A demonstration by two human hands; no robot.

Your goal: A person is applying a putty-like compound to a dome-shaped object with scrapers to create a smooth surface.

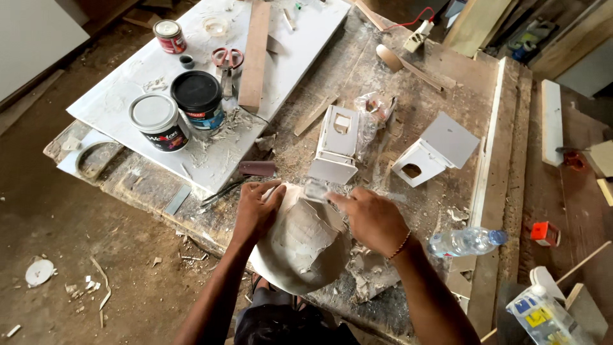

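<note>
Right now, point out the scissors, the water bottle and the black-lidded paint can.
scissors [227, 59], head view, on the red handles.
water bottle [463, 242], head view, on its clear body.
black-lidded paint can [196, 91], head view, on the lid.

round slab [300, 246]: pale grey-white, mottled with cracked, patchy plaster
worktop [357, 83]: weathered brown wood, dusted with pale sawdust
board [128, 89] at the worktop's far left corner: white, smeared and flecked with grey
lidded tin [156, 118]: white lid, dark body with a red and white label
open tin [198, 96]: black rim and inside, blue-green band on its side
small can [169, 35]: red body, silver top
scissors [227, 59]: red handles
small houses [437, 150]: white, each with a dark hole
plastic bottle [466, 241] at the right edge: clear, blue cap
bracelet [402, 245] on the right wrist: gold
small box [544, 233] on the floor: orange-red
</note>
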